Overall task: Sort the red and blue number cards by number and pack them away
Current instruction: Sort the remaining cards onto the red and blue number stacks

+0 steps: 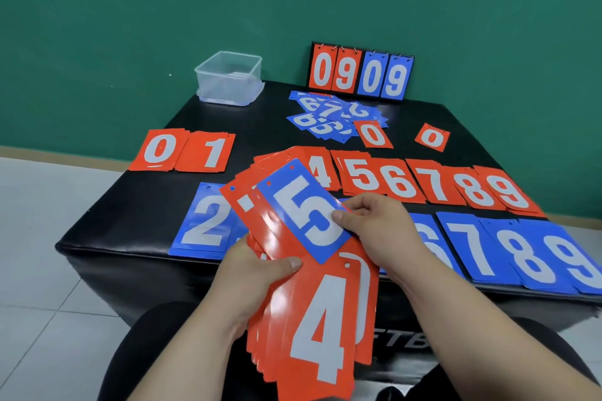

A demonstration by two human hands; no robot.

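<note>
My left hand [260, 273] grips a fanned stack of red cards [312, 329] with a red 4 on top near me. My right hand [374, 225] pinches a blue 5 card [303, 215] that lies on top of the fan. On the black table [130, 212] red piles run in a row: 0 [158, 150], 1 [208, 153], then 4, 5, 6, 7, 8 and 9 [508, 192]. A nearer row of blue piles shows 2 [202, 221], 6, 7, 8 and 9 [573, 260]; my hands hide part of it.
A clear plastic box [229, 76] stands at the table's back left. A flip scoreboard [360, 75] reading 0909 stands at the back. In front of it lies a loose heap of blue cards [329, 117] and two single red 0 cards [373, 135].
</note>
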